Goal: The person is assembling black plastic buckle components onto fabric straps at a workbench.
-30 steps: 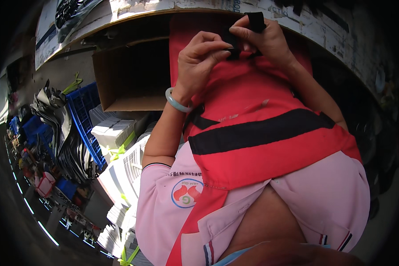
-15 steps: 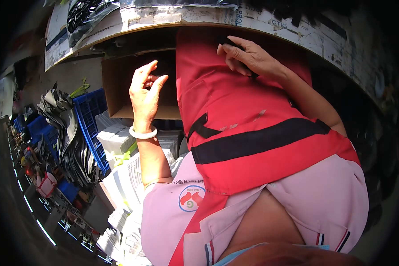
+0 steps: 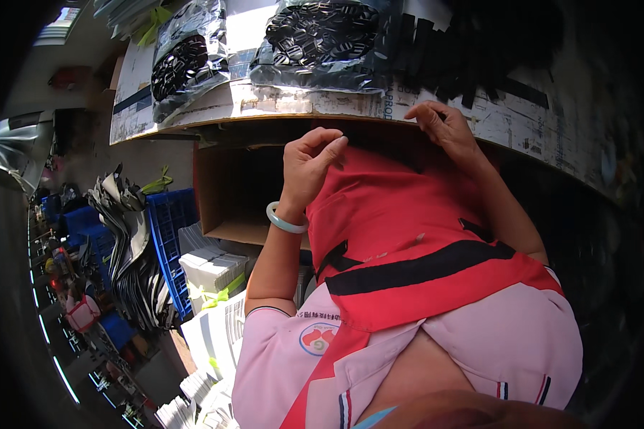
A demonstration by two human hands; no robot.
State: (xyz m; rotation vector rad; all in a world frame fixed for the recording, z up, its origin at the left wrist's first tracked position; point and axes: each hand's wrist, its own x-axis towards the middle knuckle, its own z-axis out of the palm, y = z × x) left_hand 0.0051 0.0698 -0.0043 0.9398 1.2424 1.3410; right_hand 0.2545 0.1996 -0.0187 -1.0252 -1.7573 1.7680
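My left hand [image 3: 311, 163], with a pale bangle [image 3: 286, 219] round its wrist, is raised over the red apron [image 3: 386, 196] just below the table edge. Its thumb and forefinger come together in a pinch; anything between them is too small to make out. At the front edge of the table [image 3: 293, 104] is my right hand [image 3: 451, 134], fingers curled and closed, with a dark spot showing among them that I cannot identify. Beyond it on the tabletop lies a heap of black strips [image 3: 444, 57]. Clear bags of small black buckle-like pieces [image 3: 322, 32] lie further left.
Under the table, an open cardboard box [image 3: 225, 225] stands beside my lap. To the left are a blue plastic crate [image 3: 172, 243], grey curved sheets [image 3: 125, 250] and tied stacks of white pieces [image 3: 211, 268].
Both hands have risen toward the table edge and moved right, the left one further. Its fingertips have drawn closer together. The view has tilted up, showing more of the tabletop.
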